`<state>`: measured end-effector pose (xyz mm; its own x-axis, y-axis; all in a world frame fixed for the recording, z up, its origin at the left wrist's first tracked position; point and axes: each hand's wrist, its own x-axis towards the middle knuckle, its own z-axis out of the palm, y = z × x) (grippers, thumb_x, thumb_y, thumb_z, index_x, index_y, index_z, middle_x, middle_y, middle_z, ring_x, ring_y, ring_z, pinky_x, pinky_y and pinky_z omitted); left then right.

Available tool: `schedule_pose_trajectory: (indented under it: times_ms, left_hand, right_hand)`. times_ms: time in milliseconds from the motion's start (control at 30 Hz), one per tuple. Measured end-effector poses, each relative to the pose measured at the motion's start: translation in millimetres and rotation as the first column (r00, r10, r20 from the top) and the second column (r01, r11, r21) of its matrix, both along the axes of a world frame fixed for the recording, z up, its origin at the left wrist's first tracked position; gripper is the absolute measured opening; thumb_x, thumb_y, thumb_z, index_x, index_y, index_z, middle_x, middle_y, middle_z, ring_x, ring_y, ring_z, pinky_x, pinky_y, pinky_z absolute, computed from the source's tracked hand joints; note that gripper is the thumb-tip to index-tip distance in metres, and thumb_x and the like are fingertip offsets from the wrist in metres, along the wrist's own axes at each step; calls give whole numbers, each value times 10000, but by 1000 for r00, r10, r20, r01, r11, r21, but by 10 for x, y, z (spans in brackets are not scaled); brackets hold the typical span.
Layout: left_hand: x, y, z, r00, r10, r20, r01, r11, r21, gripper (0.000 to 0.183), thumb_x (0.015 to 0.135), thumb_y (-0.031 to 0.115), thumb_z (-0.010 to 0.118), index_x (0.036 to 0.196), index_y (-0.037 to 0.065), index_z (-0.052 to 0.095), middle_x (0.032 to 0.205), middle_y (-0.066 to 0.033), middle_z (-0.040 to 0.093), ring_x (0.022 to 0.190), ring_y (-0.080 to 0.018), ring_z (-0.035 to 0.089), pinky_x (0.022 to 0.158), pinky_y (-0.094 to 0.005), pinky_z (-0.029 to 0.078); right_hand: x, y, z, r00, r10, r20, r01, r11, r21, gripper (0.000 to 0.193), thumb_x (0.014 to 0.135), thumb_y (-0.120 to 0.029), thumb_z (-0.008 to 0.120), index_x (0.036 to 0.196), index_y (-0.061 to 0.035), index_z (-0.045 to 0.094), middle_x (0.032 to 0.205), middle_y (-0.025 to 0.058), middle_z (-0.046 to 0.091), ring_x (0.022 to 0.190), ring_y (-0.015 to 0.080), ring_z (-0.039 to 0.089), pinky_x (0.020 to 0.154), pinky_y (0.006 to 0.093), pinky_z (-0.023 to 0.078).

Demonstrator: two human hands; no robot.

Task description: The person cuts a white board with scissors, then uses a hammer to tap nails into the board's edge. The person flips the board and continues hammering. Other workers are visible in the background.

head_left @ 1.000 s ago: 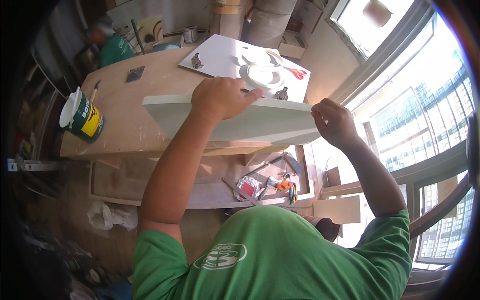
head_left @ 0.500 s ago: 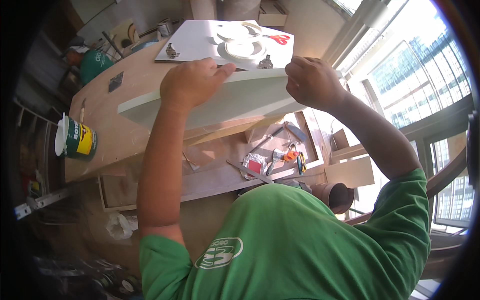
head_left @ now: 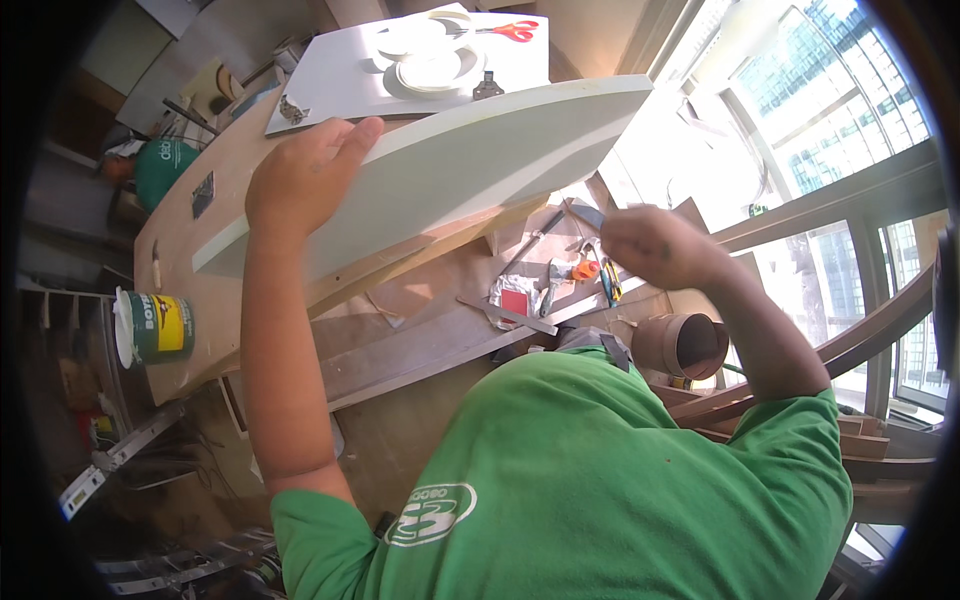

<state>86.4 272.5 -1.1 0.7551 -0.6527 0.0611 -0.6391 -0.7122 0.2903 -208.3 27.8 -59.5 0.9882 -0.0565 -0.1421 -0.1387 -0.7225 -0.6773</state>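
My left hand (head_left: 305,180) is closed over the top edge of a long white panel (head_left: 480,165), thumb lying along the edge. The panel stands tilted on the workbench, its broad face toward me. My right hand (head_left: 655,247) is off the panel, curled above the right end of a shallow wooden tray. A flat grey-blue tool (head_left: 585,212) shows right beside its fingers. Whether the fingers hold anything is hidden. Below that hand lie an orange-topped item (head_left: 583,271) and a yellow-and-black tool (head_left: 610,284).
Behind the panel, a white board (head_left: 335,70) carries rolls of white edging (head_left: 440,67), red-handled scissors (head_left: 515,31) and a metal hinge (head_left: 488,86). A green-and-yellow tub (head_left: 160,328) stands at the bench's left edge. A cardboard tube (head_left: 672,345) sits at right, near the windows.
My right hand has let go of the panel's top edge and moved down toward the tray. My left hand keeps its hold, and the panel's right end now shows uncovered.
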Motion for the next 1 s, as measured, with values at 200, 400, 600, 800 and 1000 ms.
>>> schedule_pose_trajectory:
  times_ms: [200,400,600,800,1000]
  left_hand:
    - [48,-36,-45,1000,7,10,-7,999,-53,564,982,637,520,1144,147,748,1015,-113,757,970,-281,711,863,-389,527]
    - [374,-34,-150,919,-92,-384,-39,947,-319,732,1041,645,390,1201,6,710,1111,-149,741,1010,-237,671,937,-367,481]
    - [513,-48,-143,782,127,-610,-327,917,-229,880,1047,699,271,1219,-60,681,1171,-162,723,1006,-224,647,980,-362,443]
    - [344,-208,-77,924,255,-286,-278,960,-42,793,1069,624,333,1193,-75,688,1133,-171,733,1004,-234,663,974,-374,472]
    - [380,-87,-126,911,224,-346,-282,951,-129,640,1100,483,396,1193,-89,668,1122,-184,727,1055,-239,664,998,-365,484]
  right_hand:
    - [-1014,-550,-2130,740,-370,-562,342,926,-158,349,921,-343,646,963,-7,732,885,234,709,843,412,681,787,483,529]
    - [-2129,-963,-3853,643,-484,-594,429,870,-245,279,885,-330,726,898,-51,742,802,180,722,786,306,719,736,441,553]
    - [-1762,-1283,-4077,474,-445,-760,613,786,-79,210,897,-231,684,852,-28,720,701,156,715,589,273,734,609,396,598]
    - [-1547,-1447,-5440,759,-403,-511,368,913,-174,223,880,-214,641,977,-44,748,798,171,747,701,310,759,665,419,617]
    - [-1041,-1756,-5899,458,-262,-849,473,881,-17,203,834,-89,661,1027,-46,706,997,188,760,887,356,756,753,433,623]
